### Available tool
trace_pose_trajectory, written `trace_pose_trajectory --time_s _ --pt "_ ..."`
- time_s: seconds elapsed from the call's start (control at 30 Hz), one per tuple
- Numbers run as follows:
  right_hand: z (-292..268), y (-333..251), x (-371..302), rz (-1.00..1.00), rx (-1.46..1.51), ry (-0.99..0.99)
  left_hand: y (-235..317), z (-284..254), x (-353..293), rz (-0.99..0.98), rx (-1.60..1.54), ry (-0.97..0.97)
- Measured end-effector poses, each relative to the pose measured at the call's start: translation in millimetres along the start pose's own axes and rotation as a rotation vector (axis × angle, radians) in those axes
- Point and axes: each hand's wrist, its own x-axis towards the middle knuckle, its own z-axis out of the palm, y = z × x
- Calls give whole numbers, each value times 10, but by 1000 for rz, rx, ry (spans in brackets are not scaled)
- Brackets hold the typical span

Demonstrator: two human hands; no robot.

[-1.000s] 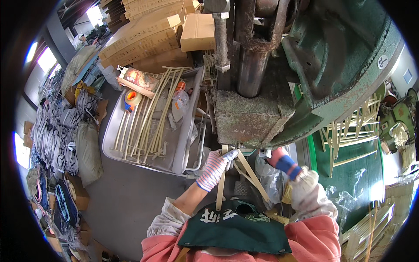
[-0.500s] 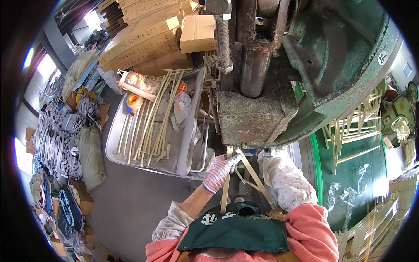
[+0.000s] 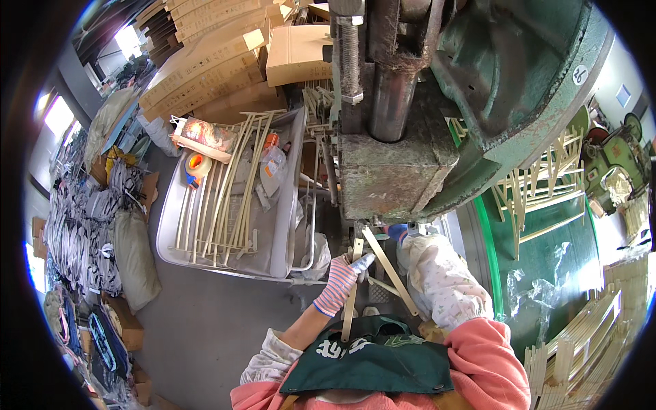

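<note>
My left hand (image 3: 344,277), in a striped glove, is closed around a flat cream-coloured strip (image 3: 350,301) with holes near its ends. That strip runs from below the press ram (image 3: 389,174) down to my apron. Beside it a second cream strip (image 3: 391,270) slants from under the ram toward my right sleeve. A shorter cream piece (image 3: 384,285) crosses between them. Of my right hand (image 3: 397,233) only a bit of blue glove shows beneath the ram, close to the second strip's upper end; its fingers are hidden. A pale patterned sleeve covers my right forearm.
The green press body (image 3: 519,102) fills the upper right. On the left stands a pale tub (image 3: 283,249) holding cream frames, a tape roll (image 3: 198,164) and a bag. Cream frames (image 3: 547,184) lie on a green surface at right; strips are stacked below them. Cartons (image 3: 297,55) rise behind.
My left hand has drawn slightly back toward my body, along with the strip it holds. The second strip's upper end has shifted up and left. The whole view has also shifted a little.
</note>
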Motion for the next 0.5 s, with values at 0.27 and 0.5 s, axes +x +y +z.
trace_pose_trajectory --time_s 0.27,0.5 --pt "13 -5 48 5 34 -2 -82 -64 19 67 29 24" --pt "-15 -156 -37 -24 208 -45 -137 -111 81 191 -203 -54"
